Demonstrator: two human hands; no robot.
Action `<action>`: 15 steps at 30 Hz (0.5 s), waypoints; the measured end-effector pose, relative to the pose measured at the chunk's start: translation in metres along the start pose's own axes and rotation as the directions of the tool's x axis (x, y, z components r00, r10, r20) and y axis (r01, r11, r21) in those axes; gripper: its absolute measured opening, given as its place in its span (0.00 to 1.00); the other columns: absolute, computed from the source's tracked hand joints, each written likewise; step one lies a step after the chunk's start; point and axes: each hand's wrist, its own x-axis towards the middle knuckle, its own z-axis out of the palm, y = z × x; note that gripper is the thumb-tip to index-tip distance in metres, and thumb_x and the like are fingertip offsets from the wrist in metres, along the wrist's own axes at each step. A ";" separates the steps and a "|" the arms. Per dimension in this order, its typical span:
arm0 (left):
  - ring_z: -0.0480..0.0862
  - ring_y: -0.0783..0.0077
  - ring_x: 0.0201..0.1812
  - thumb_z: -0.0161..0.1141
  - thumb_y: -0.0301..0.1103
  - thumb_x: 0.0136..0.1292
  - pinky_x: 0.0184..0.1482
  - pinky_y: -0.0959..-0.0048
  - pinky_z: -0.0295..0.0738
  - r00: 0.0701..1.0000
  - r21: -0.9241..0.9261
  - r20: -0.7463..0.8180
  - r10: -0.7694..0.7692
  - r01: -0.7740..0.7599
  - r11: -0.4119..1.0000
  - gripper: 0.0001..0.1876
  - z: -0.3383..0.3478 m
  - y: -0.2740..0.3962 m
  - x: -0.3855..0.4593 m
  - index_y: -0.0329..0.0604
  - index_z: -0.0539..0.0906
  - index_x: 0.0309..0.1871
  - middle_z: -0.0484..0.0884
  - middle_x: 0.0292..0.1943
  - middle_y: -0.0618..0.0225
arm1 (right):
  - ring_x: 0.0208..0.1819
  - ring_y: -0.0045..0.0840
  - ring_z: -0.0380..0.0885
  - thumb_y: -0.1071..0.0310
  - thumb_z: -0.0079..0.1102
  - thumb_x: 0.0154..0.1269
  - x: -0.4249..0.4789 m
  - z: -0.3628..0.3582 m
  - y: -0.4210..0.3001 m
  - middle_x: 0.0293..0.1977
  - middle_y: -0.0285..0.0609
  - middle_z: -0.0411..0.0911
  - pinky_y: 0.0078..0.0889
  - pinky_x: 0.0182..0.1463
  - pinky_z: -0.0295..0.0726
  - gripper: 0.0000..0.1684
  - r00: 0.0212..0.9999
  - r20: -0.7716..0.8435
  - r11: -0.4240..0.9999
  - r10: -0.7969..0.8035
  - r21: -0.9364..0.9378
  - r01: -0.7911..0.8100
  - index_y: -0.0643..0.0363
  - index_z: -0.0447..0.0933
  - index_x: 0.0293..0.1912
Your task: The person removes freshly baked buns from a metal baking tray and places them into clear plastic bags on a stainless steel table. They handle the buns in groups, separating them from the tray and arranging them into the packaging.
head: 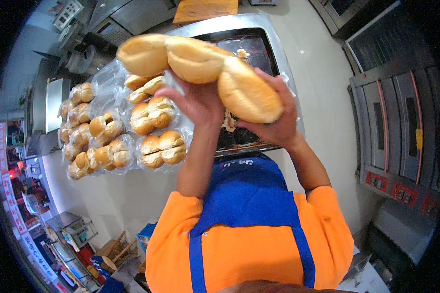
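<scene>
A joined row of three golden bread rolls (pixel 194 60) is raised above a worktable. My right hand (pixel 278 113) grips the roll at its right end, thumb below and fingers behind the far side. Under the middle roll, my left hand (pixel 201 100) supports the row, its thumb out to the left and its fingers hidden by the bread. Beneath my hands lies a dark baking tray (pixel 256 44) with crumbs and scraps stuck to it. Left of my left hand, pairs of rolls (pixel 163 149) rest on clear plastic.
More bagged rolls (pixel 112 155) cover the table's left side. A wooden surface (pixel 205 11) lies beyond the tray. Deck ovens (pixel 395 124) line the right wall. A wooden stool (pixel 114 254) stands at lower left, near a glass display case (pixel 73 265).
</scene>
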 end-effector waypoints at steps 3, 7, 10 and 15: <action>0.64 0.56 0.80 0.52 0.84 0.56 0.78 0.39 0.61 0.985 0.032 0.161 -0.061 0.056 0.998 0.56 -0.052 0.028 0.012 0.69 0.54 0.84 0.59 0.82 0.64 | 0.69 0.37 0.74 0.36 0.87 0.45 0.030 -0.021 -0.033 0.69 0.51 0.68 0.44 0.72 0.75 0.72 0.845 0.083 0.610 0.528 0.655 -0.446 0.62 0.56 0.77; 0.62 0.52 0.81 0.67 0.78 0.51 0.80 0.42 0.59 0.873 0.168 0.418 -0.250 0.197 0.966 0.58 -0.051 0.053 0.006 0.64 0.60 0.83 0.61 0.82 0.61 | 0.66 0.30 0.75 0.31 0.57 0.72 0.020 -0.017 -0.001 0.63 0.47 0.76 0.37 0.70 0.76 0.49 0.729 0.261 0.435 0.632 0.660 -0.613 0.64 0.66 0.72; 0.69 0.52 0.78 0.69 0.67 0.63 0.77 0.43 0.65 0.946 0.182 0.080 -0.314 0.296 0.938 0.49 -0.085 0.050 -0.003 0.63 0.60 0.83 0.67 0.80 0.62 | 0.64 0.26 0.77 0.37 0.43 0.83 0.016 -0.010 -0.001 0.63 0.46 0.77 0.33 0.67 0.77 0.40 0.594 0.331 0.259 0.733 0.672 -0.694 0.63 0.68 0.72; 0.73 0.53 0.75 0.57 0.71 0.70 0.74 0.43 0.69 0.873 -0.019 -0.075 -0.482 0.482 0.876 0.43 -0.130 0.040 -0.015 0.56 0.67 0.79 0.72 0.76 0.60 | 0.56 0.21 0.81 0.38 0.37 0.85 0.021 -0.007 -0.008 0.57 0.43 0.82 0.28 0.59 0.81 0.38 0.508 0.449 0.134 0.735 0.638 -0.759 0.61 0.71 0.71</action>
